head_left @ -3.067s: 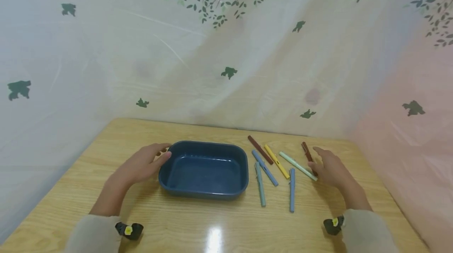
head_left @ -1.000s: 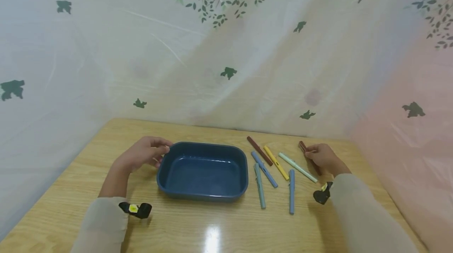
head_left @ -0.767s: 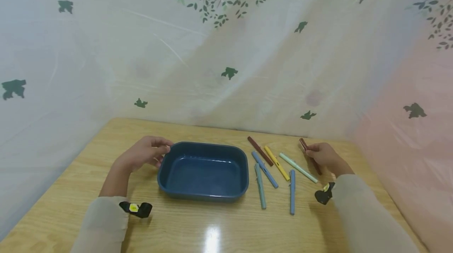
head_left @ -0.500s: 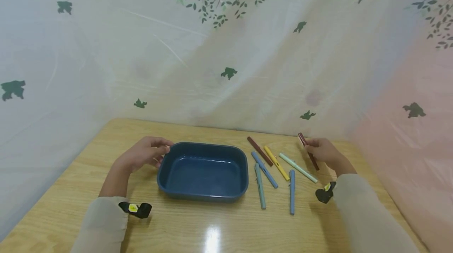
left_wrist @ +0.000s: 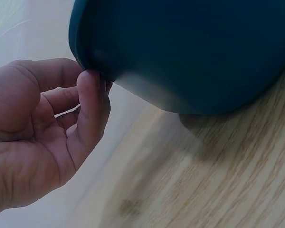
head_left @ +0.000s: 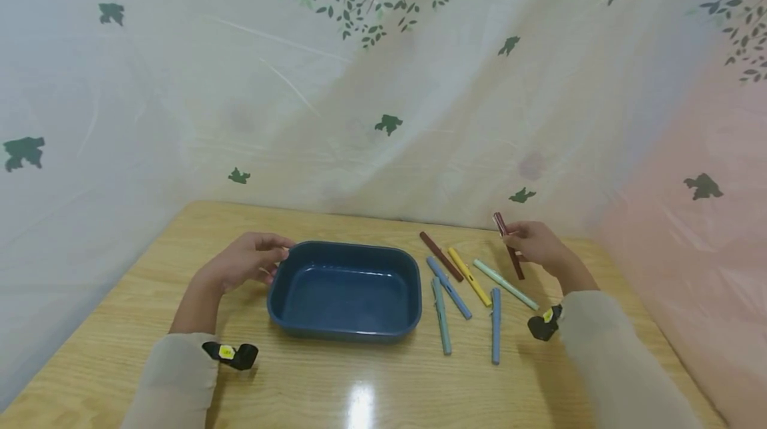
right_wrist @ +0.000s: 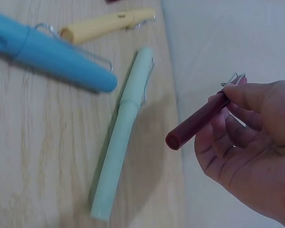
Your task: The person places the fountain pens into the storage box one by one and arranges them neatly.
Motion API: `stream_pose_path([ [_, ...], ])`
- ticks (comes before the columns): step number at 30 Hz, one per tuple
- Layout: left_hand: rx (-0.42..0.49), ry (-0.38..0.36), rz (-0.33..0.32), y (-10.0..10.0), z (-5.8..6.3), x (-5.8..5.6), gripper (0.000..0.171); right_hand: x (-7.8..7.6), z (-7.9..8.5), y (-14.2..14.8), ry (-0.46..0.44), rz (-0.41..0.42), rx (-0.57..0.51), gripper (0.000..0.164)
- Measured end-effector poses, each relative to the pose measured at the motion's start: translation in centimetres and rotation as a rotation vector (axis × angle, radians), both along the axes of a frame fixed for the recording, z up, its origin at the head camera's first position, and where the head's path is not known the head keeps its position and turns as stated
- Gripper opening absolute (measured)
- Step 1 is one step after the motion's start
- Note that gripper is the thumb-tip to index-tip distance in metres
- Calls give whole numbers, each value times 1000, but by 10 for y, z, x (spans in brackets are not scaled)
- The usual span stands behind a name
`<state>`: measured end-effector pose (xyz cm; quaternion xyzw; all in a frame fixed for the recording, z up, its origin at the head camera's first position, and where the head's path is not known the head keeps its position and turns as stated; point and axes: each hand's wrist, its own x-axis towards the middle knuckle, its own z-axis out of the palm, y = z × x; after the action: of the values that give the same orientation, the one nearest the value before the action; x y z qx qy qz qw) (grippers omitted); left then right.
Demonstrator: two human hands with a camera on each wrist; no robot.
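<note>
My right hand [head_left: 536, 244] pinches a dark red fountain pen [head_left: 514, 259] between thumb and fingers, tilted and lifted above the table. In the right wrist view, the pen [right_wrist: 199, 118] points its barrel end toward the camera, its metal clip by the thumb. My left hand [head_left: 248, 261] grips the left back corner of a dark blue rectangular dish [head_left: 344, 334]. The left wrist view has the thumb and curled fingers [left_wrist: 90, 102] at the dish's rim, fingertips partly hidden. Nearest the right hand lies a pale mint pen [head_left: 506, 284].
Between dish and right hand lie a brown-red pen [head_left: 441, 256], a yellow pen [head_left: 469, 276], a blue pen [head_left: 449, 288], a grey-green pen [head_left: 441, 316] and another blue pen [head_left: 495, 326]. The wooden table [head_left: 287, 382] meets a patterned curtain [head_left: 335, 149] behind.
My right hand has taken hold of the dark red pen, raised it off the table and moved it leftward and away. Earlier my left hand's fingers closed in at the dish's corner.
</note>
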<state>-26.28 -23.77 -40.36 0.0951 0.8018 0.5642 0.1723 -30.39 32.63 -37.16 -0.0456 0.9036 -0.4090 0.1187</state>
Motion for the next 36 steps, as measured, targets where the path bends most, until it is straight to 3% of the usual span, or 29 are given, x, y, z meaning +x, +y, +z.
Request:
stream_pose_path([
  [13,0,6,6,-1,-3,-4,40,-3,17,-41,36,44,-23,43],
  [26,13,12,-5,-2,-4,-7,40,-7,23,-71,86,83,-33,38],
  [36,22,7,-7,-3,-5,-8,40,-5,29,-100,68,102,-126,36],
])
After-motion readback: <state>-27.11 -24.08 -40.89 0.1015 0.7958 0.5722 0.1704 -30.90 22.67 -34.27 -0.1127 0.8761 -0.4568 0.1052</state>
